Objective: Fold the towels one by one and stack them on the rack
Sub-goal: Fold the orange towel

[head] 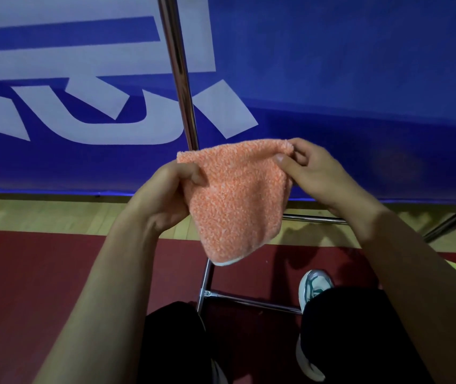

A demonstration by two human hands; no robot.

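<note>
Left hand (170, 194): centre-left of the frame, thumb and curled fingers pinching the near-left corner of the towel, clamped on cloth, holding it up in the air.
Towel (233, 198): centre of the frame, held off the floor between both hands, hanging in front of the chrome rack pole; top edge stretched roughly level from left corner to right corner, body narrowing downward to a rounded tip.
Towel look: orange-and-white flecked, nubbly, plush pile; a pale underside or second layer peeking out at the lowest tip, so seemingly doubled over already; soft and floppy, likely to sag wherever unsupported.
Rack (178, 70): shiny metal upright rising from centre to the top of the frame, crossbars and a jointed foot visible low down at centre and right; no stacking shelf in view, no stack of folded towels visible.
Right hand (314, 173): centre-right, thumb on top and fingers curled behind the far-right corner, gripping the cloth firmly.
Step in hand: mid-fold, by the look of it, with one towel stretched by its top corners.
Next move, as a judgement: bringing the two pinched corners together for a further fold, keeping edges matched so the dangling tip does not skew; then carrying over to a rack level not shown here.
Surroundings: blue banner with white lettering behind, wooden and red floor below, dark trousers and a light shoe (315, 285) at the bottom.
</note>
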